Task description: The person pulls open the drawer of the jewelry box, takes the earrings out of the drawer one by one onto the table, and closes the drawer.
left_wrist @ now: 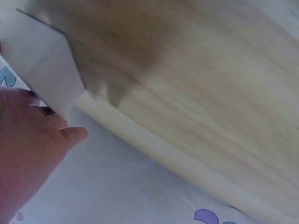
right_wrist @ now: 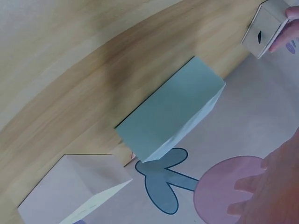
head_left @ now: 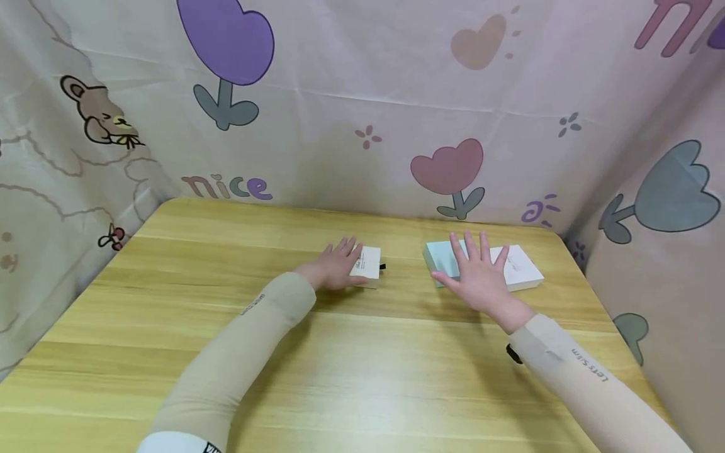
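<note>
In the head view my left hand (head_left: pixel 337 267), fingers spread and fairly straight, lies over the left part of a small white box (head_left: pixel 370 261). Dark script marks its top, and a black tab sticks out of its right end. The left wrist view shows my fingers touching the side of this box (left_wrist: pixel 44 65). My right hand (head_left: pixel 481 280) hovers with spread fingers above a pale teal box (head_left: pixel 436 257) and a flat white box (head_left: pixel 521 270). It holds nothing and partly covers both. The right wrist view shows the teal box (right_wrist: pixel 170 112) apart from my fingers.
The boxes stand near the back of a wooden table (head_left: pixel 362 377). A patterned curtain (head_left: pixel 340 113) hangs behind it and along both sides. Beige sleeves cover both forearms, with a small black object (head_left: pixel 513 353) under the right wrist.
</note>
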`<state>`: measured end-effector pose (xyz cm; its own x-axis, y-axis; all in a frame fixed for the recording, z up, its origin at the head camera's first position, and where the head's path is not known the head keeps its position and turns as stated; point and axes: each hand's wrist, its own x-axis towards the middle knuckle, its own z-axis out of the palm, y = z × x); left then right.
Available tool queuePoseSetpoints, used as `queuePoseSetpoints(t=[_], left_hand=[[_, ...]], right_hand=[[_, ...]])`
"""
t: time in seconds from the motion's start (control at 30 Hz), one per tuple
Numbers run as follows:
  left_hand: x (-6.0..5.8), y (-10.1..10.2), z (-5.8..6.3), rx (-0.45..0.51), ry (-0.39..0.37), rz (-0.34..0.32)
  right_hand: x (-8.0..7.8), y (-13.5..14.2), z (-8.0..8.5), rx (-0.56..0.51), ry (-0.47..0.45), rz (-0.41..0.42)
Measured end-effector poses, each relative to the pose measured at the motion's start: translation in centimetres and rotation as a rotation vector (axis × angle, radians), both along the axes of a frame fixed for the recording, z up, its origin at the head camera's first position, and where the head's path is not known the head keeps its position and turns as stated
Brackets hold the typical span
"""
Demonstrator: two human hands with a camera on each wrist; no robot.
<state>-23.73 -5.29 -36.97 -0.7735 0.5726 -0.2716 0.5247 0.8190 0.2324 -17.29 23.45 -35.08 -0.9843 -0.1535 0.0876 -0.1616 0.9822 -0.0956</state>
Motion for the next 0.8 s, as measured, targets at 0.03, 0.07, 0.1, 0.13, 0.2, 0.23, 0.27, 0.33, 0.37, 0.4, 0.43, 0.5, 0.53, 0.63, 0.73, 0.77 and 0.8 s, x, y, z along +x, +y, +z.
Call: queuePoseSetpoints(t=[0.03, 0.07, 0.1, 0.13, 0.2, 0.23, 0.27, 0.33, 0.37, 0.4, 0.43, 0.5, 0.53, 0.63, 0.73, 0.77, 0.8], left_hand=[[0.0, -0.2, -0.1, -0.004, -0.01, 0.0], [0.0, -0.4, -0.1, -0.002, -0.017, 0.0], [0.0, -0.6, -0.2, -0.006, -0.02, -0.001], [0.0, -0.8, -0.2, -0.002, -0.02, -0.003], [0.0, -1.2, -0.3, 0.004, -0.014, -0.009], [0.1, -1.4, -0.3, 0.007, -0.012, -0.012], [0.2, -1.6, -0.3, 0.009, -0.008, -0.016], [0.4, -2.0, -0.3, 0.013, -0.005, -0.018], [0.5, -2.2, -0.3, 0.011, 0.0, -0.019], [0.6, -2.4, -0.3, 0.013, 0.006, -0.022], [0.8, -2.6, -0.3, 0.015, 0.012, -0.025], [1.0, -2.7, -0.3, 0.022, 0.019, -0.029], [1.1, -2.8, -0.3, 0.019, 0.022, -0.031], [1.3, -2.8, -0.3, 0.023, 0.028, -0.033], [1.3, -2.8, -0.3, 0.013, 0.037, -0.028], [1.3, -2.8, -0.3, 0.013, 0.042, -0.028], [1.3, -2.8, -0.3, 0.007, 0.045, -0.025]], right_hand=[[0.0, 0.0, -0.1, 0.009, 0.001, 0.002], [-0.1, -0.1, -0.2, 0.015, 0.001, 0.004], [-0.1, -0.2, -0.2, 0.023, -0.001, 0.006], [-0.2, -0.4, -0.3, 0.033, -0.005, 0.008], [-0.2, -0.7, -0.5, 0.059, -0.011, 0.013], [-0.2, -0.9, -0.5, 0.066, -0.014, 0.017], [-0.3, -1.1, -0.6, 0.061, -0.018, 0.023], [-0.3, -1.7, -0.7, 0.057, -0.022, 0.04], [-0.3, -2.0, -0.7, 0.051, -0.018, 0.049], [-0.4, -2.3, -0.8, 0.038, -0.016, 0.06], [-0.4, -2.6, -0.8, 0.023, -0.009, 0.07], [-0.5, -3.2, -0.9, 0.01, 0.01, 0.091], [-0.6, -3.6, -0.9, 0.006, 0.022, 0.102], [-1.0, -5.0, -0.8, -0.031, 0.048, 0.134], [-1.7, -6.6, -1.1, -0.076, 0.038, 0.164], [-2.0, -7.2, -1.3, -0.097, 0.024, 0.17], [-2.3, -7.7, -1.5, -0.114, 0.008, 0.174]])
